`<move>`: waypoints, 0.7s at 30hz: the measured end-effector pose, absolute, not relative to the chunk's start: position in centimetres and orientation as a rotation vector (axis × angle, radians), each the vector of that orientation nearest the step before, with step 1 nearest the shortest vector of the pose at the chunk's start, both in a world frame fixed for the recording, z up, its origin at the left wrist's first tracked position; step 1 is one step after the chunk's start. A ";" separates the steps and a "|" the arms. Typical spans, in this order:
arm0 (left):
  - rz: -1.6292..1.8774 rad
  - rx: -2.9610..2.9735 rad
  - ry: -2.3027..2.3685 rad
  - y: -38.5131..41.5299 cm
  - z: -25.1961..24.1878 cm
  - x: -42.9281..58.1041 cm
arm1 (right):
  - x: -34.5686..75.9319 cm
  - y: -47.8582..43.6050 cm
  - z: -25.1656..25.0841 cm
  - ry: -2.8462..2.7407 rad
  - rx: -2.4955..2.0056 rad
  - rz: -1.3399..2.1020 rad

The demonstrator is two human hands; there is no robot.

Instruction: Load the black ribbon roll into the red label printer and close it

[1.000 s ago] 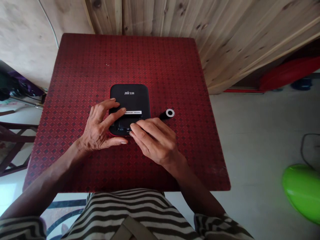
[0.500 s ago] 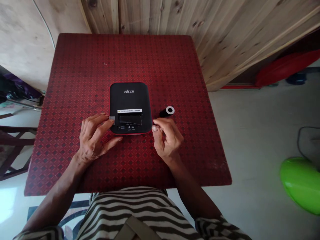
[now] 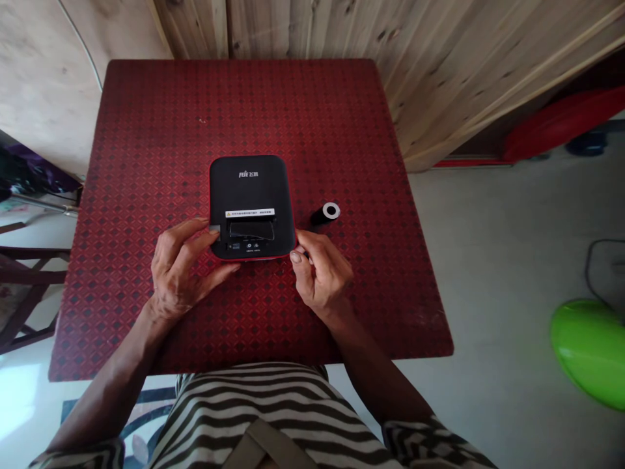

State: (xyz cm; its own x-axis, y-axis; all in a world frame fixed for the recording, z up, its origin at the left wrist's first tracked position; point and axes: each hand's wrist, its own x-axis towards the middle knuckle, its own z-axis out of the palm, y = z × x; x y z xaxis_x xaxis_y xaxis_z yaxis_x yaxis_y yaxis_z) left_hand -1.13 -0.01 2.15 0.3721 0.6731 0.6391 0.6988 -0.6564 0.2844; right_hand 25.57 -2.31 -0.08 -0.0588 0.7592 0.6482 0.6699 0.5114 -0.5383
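Observation:
A black receipt printer (image 3: 251, 195) with a red rim lies flat on the red patterned table, its lid closed. A white warning label crosses the lid above a dark slot, with small buttons near the front edge. My left hand (image 3: 178, 267) is open at the printer's left front corner; its index fingertip rests on the grey latch and its thumb stretches along the front. My right hand (image 3: 325, 267) touches the right front corner with its fingers curled and its thumb close to the index finger. Whatever lies between those fingertips is hidden. Just beyond this hand is a small dark roll (image 3: 325, 213) with a white ring-shaped end.
The red table (image 3: 161, 111) stands against a wooden plank wall (image 3: 273, 29). Behind its left edge is a dark wooden chair (image 3: 32, 280). On the floor to the right are a bright green rounded object (image 3: 590, 352) and a cable.
The view has shifted slightly. My right thumb has slid a little down from the printer's corner, apart from the index finger. The left hand stays at the latch, and the roll lies as before.

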 end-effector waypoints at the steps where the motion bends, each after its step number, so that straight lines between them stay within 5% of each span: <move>1: -1.177 -2.570 -1.301 0.0 2.3 -1.1 | 25.5 -2.3 -0.1 -1.770 -1.205 0.123; 14: -1.264 -2.538 -1.385 0.3 1.8 -0.7 | 25.4 -2.3 -0.1 -1.730 -1.197 0.148; 21: -1.302 -2.552 -1.269 0.6 1.2 -0.5 | 26.5 1.0 4.5 -1.788 -1.244 -0.012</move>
State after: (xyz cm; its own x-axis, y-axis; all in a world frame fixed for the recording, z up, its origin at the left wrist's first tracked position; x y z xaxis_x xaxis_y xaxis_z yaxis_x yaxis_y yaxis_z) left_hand -0.49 0.60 1.19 0.3267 0.6563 0.6801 0.6633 -0.6718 0.3297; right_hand 26.47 0.97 4.47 -0.0580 0.7319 0.6789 0.7409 0.4873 -0.4621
